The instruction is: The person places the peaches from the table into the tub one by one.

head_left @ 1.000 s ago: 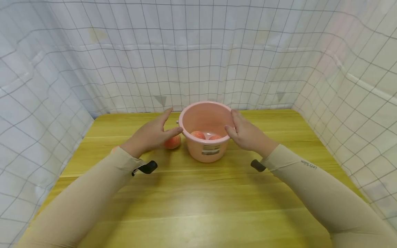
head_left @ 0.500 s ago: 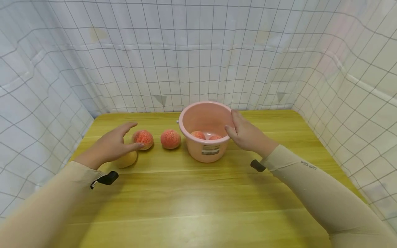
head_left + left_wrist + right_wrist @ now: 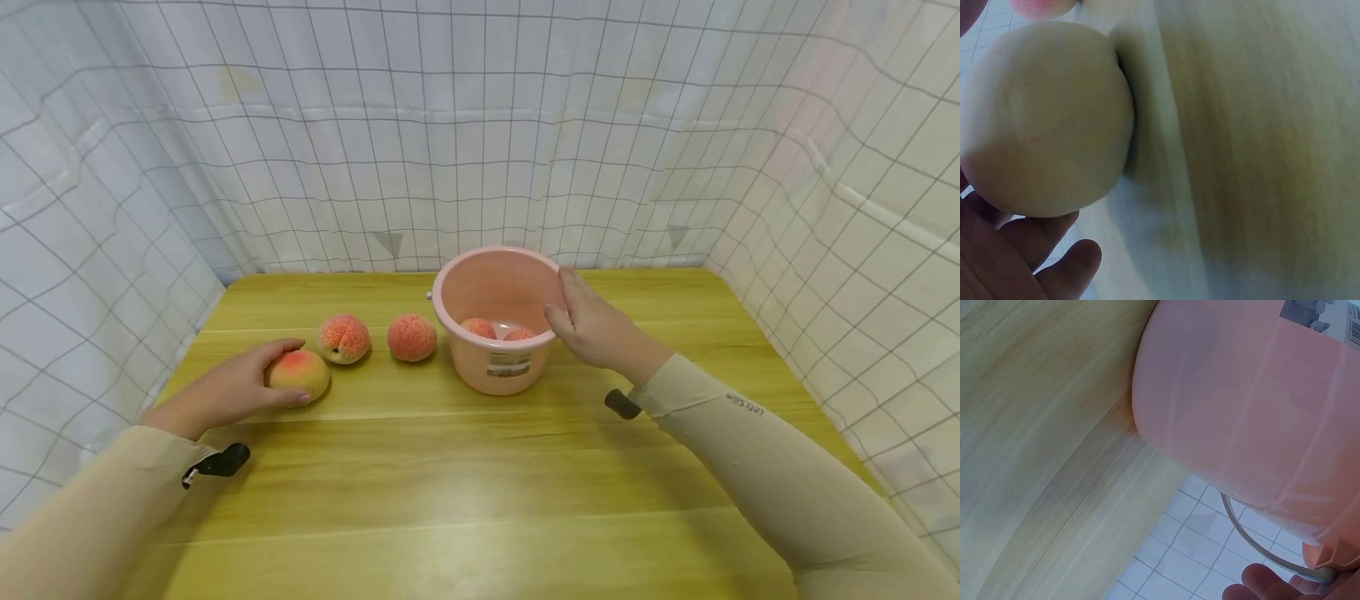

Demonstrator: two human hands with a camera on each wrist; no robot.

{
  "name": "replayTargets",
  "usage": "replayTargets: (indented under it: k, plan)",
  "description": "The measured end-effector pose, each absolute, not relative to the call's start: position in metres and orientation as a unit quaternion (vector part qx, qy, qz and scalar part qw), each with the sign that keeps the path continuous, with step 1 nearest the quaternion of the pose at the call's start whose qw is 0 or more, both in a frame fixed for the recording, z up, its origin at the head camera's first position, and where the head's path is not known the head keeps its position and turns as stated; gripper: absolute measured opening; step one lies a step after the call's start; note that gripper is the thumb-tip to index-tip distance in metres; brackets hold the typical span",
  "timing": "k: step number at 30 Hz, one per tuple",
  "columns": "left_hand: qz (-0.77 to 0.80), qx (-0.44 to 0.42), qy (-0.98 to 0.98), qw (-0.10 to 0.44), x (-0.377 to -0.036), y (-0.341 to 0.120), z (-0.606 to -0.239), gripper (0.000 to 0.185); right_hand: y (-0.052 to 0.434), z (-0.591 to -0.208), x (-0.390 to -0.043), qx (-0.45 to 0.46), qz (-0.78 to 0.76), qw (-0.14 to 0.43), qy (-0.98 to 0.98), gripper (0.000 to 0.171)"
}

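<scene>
The left hand's fingers (image 3: 288, 346) are curling around a yellowish peach (image 3: 298, 373) lying on the tabletop (image 3: 465, 467) well left of the pink bucket (image 3: 498, 321). The right hand (image 3: 596, 327) is gripping the bucket's rim. The round peach could be slipping from that partial grip, rolling into the two peaches (image 3: 378, 337) beside the bucket.

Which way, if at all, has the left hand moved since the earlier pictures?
Yes. The left hand has moved leftward, away from the pink bucket, and now grips the yellowish peach.
</scene>
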State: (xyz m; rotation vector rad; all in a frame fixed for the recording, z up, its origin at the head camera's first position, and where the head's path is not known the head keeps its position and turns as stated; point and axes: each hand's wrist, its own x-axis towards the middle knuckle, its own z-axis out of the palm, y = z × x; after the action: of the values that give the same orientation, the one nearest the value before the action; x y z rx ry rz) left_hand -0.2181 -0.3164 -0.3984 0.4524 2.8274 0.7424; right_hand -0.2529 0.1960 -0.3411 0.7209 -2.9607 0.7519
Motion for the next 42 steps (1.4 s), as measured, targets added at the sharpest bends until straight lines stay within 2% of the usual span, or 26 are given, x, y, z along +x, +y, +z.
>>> replayTargets:
  k: [16,28,42]
  plan:
    - [0.289,0.149,0.942,0.083,-0.213,-0.325,-0.413,0.098,0.197,-0.344,-0.252,0.226,0.246,-0.005,-0.943,0.078]
    - [0.307,0.143,0.937,0.085,-0.213,-0.329,-0.418,0.089,0.197,-0.345,-0.251,0.213,0.248,-0.016,-0.945,0.079]
    - [0.303,0.136,0.940,0.082,-0.211,-0.328,-0.417,0.089,0.197,-0.344,-0.251,0.215,0.256,-0.013,-0.942,0.078]
